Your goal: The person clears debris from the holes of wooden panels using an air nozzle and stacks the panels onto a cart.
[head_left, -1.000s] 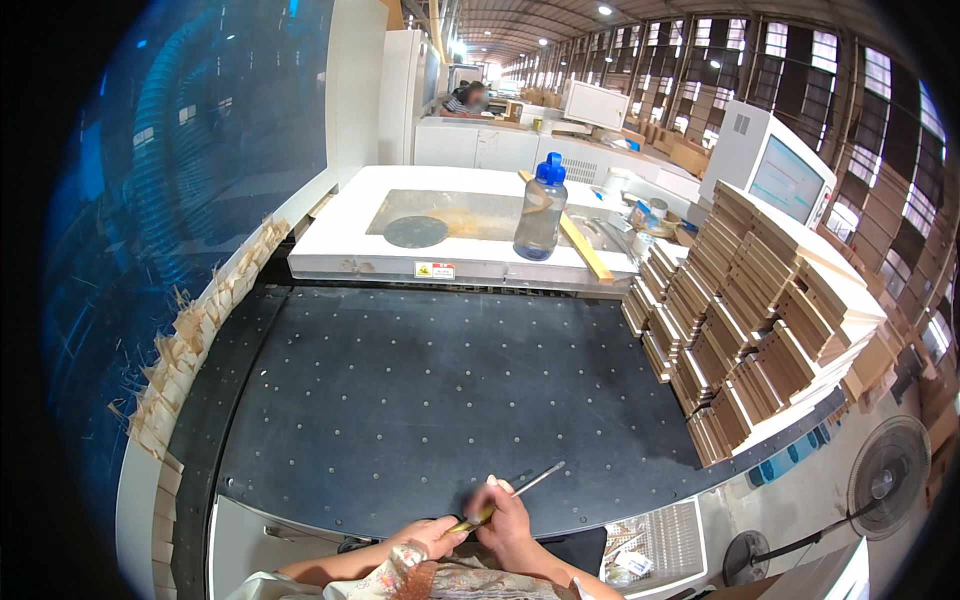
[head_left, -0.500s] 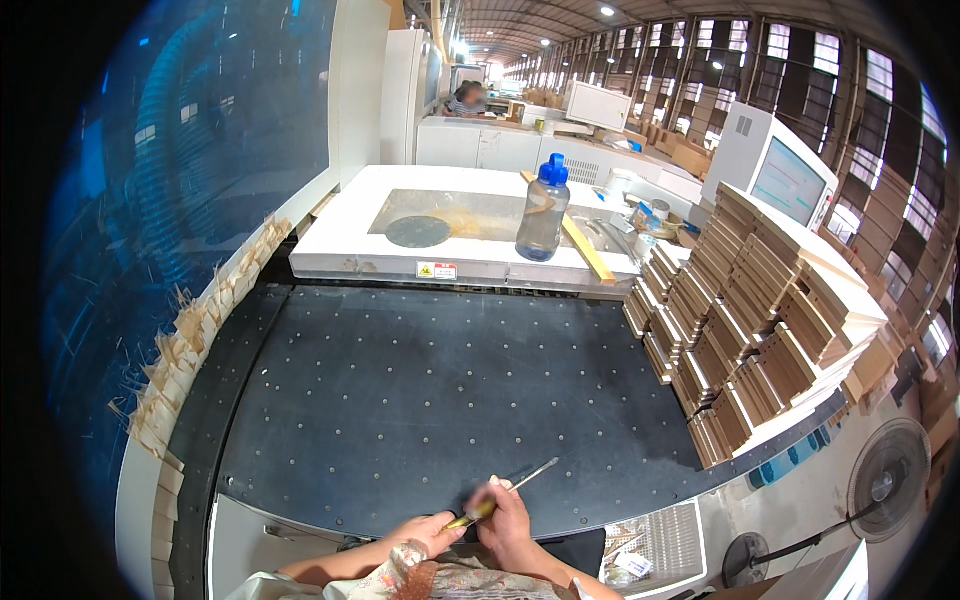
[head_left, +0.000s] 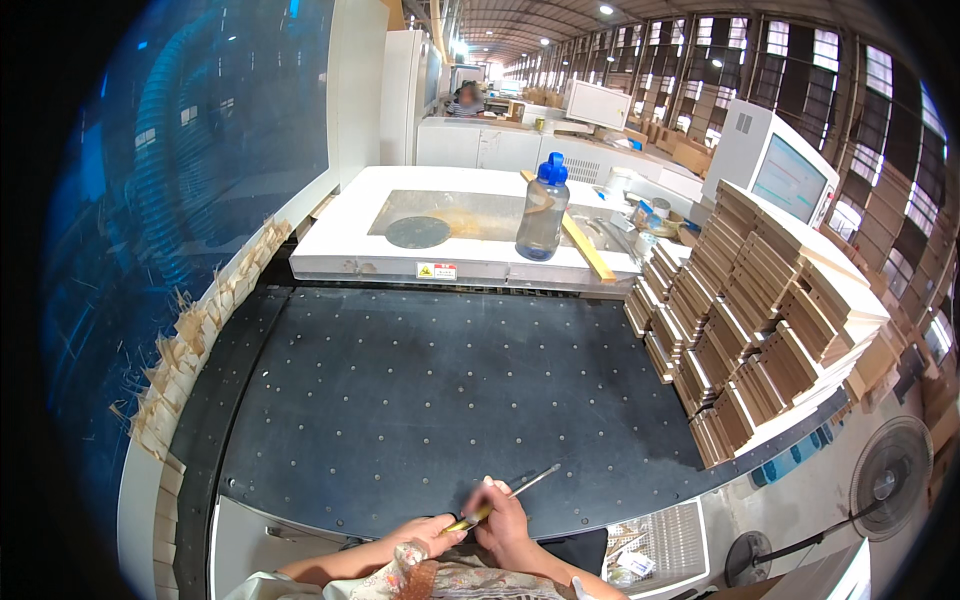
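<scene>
A screwdriver [head_left: 532,481] with a long thin metal shaft and a yellowish handle is held between my two hands, close to the near edge of the dark table. My right hand [head_left: 505,522] is closed round the handle, its shaft pointing up and to the right over the table. The fingers of my left hand [head_left: 432,534] are closed on the rear end of that same handle. Part of the handle is hidden by my fingers, and the right fingertips are slightly blurred.
The black table [head_left: 400,400] is dotted with small studs. Stacked boards [head_left: 760,320] stand along its right side. Beyond it, a bottle with a blue lid [head_left: 543,215] and a yellow strip [head_left: 588,248] rest on a white machine bed. A white basket [head_left: 665,545] and a fan [head_left: 888,480] are at lower right.
</scene>
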{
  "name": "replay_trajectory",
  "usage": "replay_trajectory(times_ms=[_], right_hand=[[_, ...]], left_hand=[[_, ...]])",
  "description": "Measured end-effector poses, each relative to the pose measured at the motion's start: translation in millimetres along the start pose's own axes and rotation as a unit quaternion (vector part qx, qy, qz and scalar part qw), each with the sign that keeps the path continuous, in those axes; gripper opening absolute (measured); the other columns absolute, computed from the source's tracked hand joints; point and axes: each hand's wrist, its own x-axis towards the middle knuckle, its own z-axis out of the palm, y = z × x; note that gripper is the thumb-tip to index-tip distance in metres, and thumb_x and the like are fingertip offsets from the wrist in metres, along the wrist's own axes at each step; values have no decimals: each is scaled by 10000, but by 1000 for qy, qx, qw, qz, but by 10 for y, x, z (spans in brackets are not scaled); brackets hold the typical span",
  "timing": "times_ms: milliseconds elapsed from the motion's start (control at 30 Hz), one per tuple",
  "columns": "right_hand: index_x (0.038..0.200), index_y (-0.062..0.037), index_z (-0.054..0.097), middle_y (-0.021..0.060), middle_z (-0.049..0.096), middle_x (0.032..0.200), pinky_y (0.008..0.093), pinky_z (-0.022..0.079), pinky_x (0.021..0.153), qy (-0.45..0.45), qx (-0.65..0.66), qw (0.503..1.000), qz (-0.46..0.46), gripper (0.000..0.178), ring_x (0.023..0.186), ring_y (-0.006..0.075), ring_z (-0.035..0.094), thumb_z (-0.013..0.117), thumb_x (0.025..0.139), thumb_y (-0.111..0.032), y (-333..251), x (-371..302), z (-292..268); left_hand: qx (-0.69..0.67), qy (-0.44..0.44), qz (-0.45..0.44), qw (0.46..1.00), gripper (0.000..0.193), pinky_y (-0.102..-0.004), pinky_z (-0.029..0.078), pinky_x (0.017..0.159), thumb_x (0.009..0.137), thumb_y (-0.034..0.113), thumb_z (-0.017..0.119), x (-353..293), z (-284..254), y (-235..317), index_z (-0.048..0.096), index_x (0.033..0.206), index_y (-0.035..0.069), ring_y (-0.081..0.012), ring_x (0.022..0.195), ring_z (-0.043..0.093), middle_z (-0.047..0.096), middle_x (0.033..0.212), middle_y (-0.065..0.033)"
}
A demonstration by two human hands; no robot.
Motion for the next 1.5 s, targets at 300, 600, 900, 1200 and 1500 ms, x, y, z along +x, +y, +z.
replay_trajectory(times_ms=[300, 600, 900, 1200, 1500], right_hand=[[761, -97, 500, 30, 518, 663, 331, 467, 550, 14, 16, 1000, 16, 184, 591, 157, 523, 577, 887, -208, -37, -14, 67], [745, -103, 501, 29, 516, 659, 330, 455, 543, 33, 49, 998, 34, 195, 585, 161, 519, 584, 883, -212, -57, 23, 74], [784, -103, 512, 40, 536, 691, 347, 466, 571, 6, 44, 999, 32, 147, 614, 173, 536, 562, 896, -185, -46, 61, 32], [879, -68, 537, 66, 604, 822, 367, 503, 716, 8, 14, 1000, 8, 47, 750, 209, 593, 519, 900, -107, -141, 17, -149], [819, -78, 513, 69, 547, 739, 396, 510, 698, 4, 53, 998, 39, 76, 695, 218, 561, 553, 876, -107, -38, -75, -68]], left_hand=[[-134, 1, 27, 991, 286, -249, 390, 615, 929, 339, 496, 6, 51, -85, 515, 861, 62, -91, 651, 451, 480, 688, 25], [-201, 1, 29, 979, 254, -234, 344, 564, 926, 306, 514, 55, 83, -111, 507, 838, 68, -67, 623, 407, 451, 680, 33], [-104, 14, 22, 994, 277, -263, 378, 565, 919, 339, 509, 35, 8, -29, 515, 847, 72, -94, 607, 451, 476, 643, 16], [-26, 64, -18, 997, 347, -328, 380, 520, 909, 414, 489, 0, -104, -119, 513, 863, 71, -163, 566, 468, 495, 619, -57], [-90, -5, 38, 995, 300, -250, 359, 588, 930, 368, 484, 1, 96, -148, 500, 888, 71, -96, 629, 421, 446, 673, 16]])
